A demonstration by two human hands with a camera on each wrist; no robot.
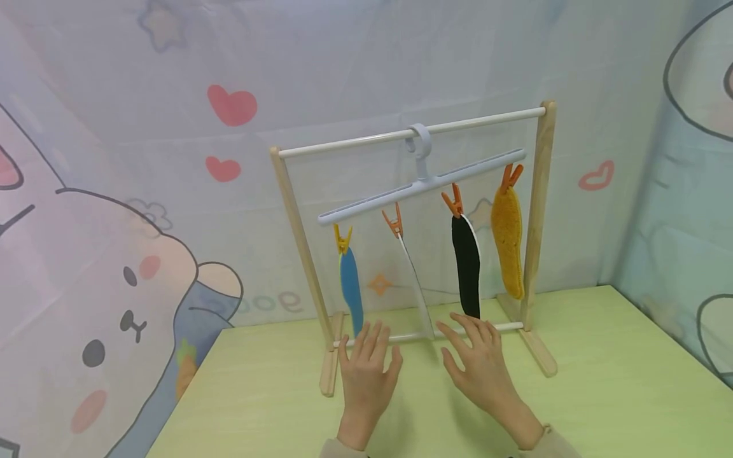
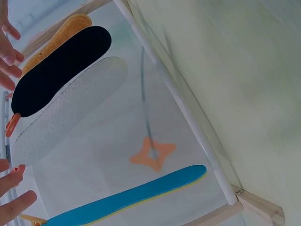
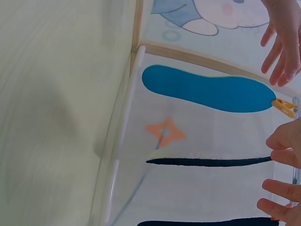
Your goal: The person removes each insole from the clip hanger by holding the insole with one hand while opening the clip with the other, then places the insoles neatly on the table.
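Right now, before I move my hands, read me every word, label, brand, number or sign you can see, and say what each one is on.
Faint lettering on the backdrop, left of the rack: too pale and blurred to read surely; possibly "Good" in reverse.
Insoles, clips and hanger: no text I can make out.

Your head view is bright and evenly lit, with faint, soft-edged shadows on the tabletop [image 1: 258,394] near your hands [image 1: 366,372]; your wrist views look dimmer, greyer and slightly hazy.
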